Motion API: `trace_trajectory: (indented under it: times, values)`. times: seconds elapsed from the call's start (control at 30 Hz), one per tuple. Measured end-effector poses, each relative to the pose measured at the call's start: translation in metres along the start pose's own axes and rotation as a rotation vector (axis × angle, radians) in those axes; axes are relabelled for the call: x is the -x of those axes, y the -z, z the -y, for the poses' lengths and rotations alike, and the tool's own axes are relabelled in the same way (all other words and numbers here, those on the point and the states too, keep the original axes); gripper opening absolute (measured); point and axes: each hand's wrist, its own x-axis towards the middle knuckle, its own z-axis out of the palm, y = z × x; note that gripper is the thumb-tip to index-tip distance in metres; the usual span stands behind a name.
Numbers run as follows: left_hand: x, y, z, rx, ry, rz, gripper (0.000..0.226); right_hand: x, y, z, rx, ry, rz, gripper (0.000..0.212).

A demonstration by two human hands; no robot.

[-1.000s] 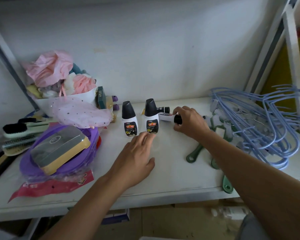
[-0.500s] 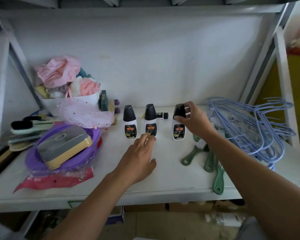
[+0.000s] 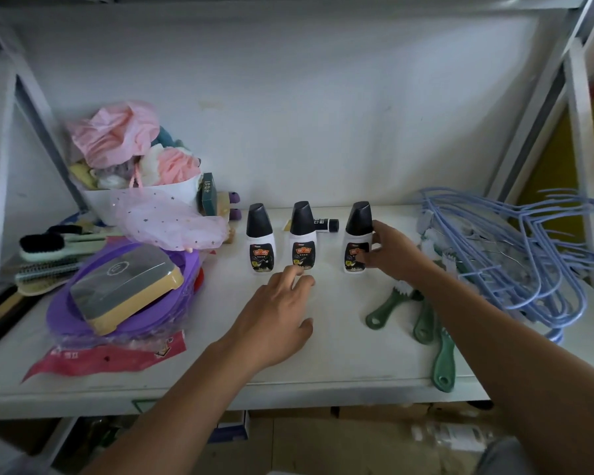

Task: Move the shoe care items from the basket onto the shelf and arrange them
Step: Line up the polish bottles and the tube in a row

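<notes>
Three white shoe polish bottles with black caps stand upright in a row on the white shelf: the left bottle, the middle bottle and the right bottle. My right hand grips the right bottle from its right side. My left hand rests palm down on the shelf, its fingertips touching the base of the middle bottle. A fourth bottle lies on its side behind the middle one. No basket is visible.
Green-handled brushes lie right of my hands, with a heap of blue hangers beyond. On the left are a brush box on purple plates, more brushes and a tub of pink cloths.
My right hand brought the third bottle from lying sideways to standing upright, then slid down from its cap to its body. The left hand stayed at the middle bottle.
</notes>
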Motion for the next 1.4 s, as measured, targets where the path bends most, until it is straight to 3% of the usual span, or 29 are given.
trace_trajectory:
  times: [0.27,0.8,1.4]
  values:
    - [0.005,0.002,0.019,-0.024,0.010,0.026,0.051,-0.015,-0.022,0.005,-0.111,0.026,0.004,0.049]
    - [0.006,0.008,0.032,-0.039,0.073,0.059,0.054,-0.016,-0.016,0.000,-0.041,0.081,0.077,0.053]
    - [0.005,0.006,0.031,-0.014,0.085,0.059,0.054,-0.026,-0.022,-0.013,-0.155,0.066,0.116,0.047]
